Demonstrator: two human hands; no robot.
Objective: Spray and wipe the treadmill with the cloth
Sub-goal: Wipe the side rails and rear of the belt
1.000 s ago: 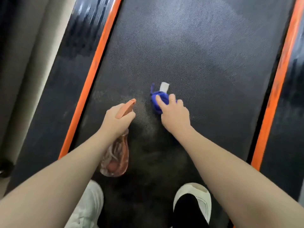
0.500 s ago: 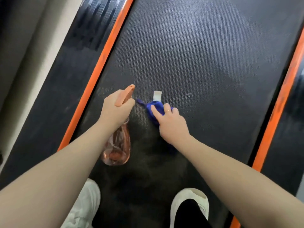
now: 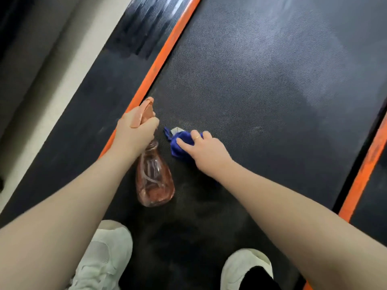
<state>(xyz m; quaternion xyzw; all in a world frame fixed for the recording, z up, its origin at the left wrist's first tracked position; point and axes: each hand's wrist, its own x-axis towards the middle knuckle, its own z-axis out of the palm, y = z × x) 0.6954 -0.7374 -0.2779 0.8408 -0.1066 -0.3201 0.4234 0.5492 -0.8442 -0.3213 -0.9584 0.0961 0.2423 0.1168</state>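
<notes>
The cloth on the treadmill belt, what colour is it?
Deep blue, with a small white tag: the cloth, seen in the head view.

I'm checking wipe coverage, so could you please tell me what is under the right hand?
Under the right hand a bunched blue cloth lies on the treadmill belt, its white tag poking out. The hand covers the rest of the cloth and the belt beneath.

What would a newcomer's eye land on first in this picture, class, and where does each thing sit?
First, the crumpled bright blue cloth at centre, pressed onto the textured black treadmill belt by the right hand. Just left of it, the left hand grips a clear pink plastic spray bottle by its neck. Two orange side strips frame the belt.
</notes>
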